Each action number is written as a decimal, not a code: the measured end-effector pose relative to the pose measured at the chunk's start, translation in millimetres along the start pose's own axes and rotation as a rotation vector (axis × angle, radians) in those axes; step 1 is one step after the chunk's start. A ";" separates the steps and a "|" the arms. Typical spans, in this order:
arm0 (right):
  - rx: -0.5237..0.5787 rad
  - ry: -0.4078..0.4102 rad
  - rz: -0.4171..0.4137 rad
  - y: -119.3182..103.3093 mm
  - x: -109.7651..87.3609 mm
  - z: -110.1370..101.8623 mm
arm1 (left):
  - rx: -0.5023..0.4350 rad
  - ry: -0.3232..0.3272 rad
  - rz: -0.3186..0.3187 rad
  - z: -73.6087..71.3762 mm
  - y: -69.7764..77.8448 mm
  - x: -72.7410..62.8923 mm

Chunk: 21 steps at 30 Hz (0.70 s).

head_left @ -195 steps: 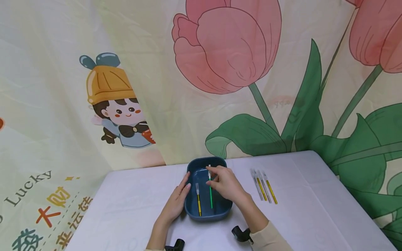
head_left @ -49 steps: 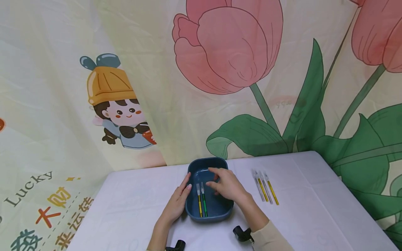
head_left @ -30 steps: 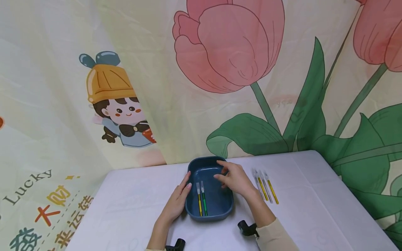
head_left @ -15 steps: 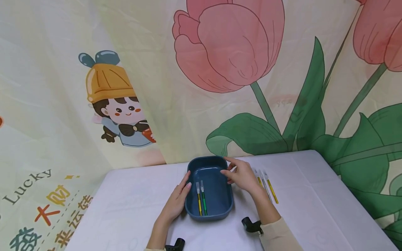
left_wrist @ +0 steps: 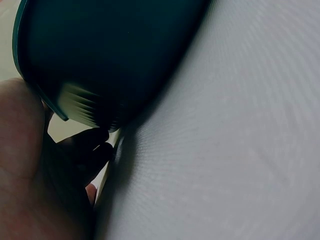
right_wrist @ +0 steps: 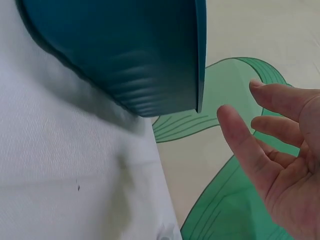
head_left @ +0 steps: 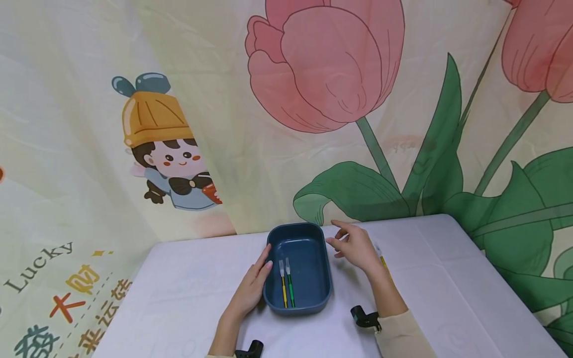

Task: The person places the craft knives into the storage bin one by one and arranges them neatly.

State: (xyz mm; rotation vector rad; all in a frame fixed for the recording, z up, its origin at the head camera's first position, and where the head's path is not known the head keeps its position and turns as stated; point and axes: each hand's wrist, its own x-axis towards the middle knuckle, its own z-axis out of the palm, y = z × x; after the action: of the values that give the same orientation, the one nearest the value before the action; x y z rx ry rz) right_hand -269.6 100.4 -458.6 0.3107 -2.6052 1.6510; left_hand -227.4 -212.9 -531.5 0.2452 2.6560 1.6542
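Distance is growing between the right hand (head_left: 355,246) and the blue tray (head_left: 297,312): a moment ago its fingers were reaching over the inside, and now the hand is hovering beyond the right rim, apart from it. It is grasping nothing, its fingers parted. That is leaving the green capped pen (head_left: 290,284) lying free, so its placing is looking finished. The hand and forearm are now mostly hiding the pens outside; only part of one yellow-barrelled pen (head_left: 382,260) is showing past the wrist. The left hand (head_left: 251,287) is not clenching; it is staying against the tray's left wall, fingers stretched along it, seemingly steadying it.

Both pens inside are resting on the tray's floor, towards the left and the near end. The green one is lying just beside the yellow capped pen (head_left: 284,284), nearly parallel, their clear caps pointing to the far end. Their barrels are looking slim and glossy; whether the caps are covering nibs or blades is too small to tell.
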 end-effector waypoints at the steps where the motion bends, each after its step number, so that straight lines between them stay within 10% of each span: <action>1: -0.002 0.002 0.003 1.3 0.4 -1.0 | -0.005 -0.001 -0.003 0.3 -0.1 0.2; 21: -0.055 0.028 0.058 18.2 0.7 -21.4 | -0.010 -0.015 -0.031 -0.7 0.4 0.3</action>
State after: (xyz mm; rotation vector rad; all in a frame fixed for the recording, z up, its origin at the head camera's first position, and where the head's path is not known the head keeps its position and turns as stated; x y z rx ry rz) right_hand -275.3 127.0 -465.5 0.2097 -2.6579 1.5845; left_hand -227.7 -213.3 -530.8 0.2142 2.6262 1.6502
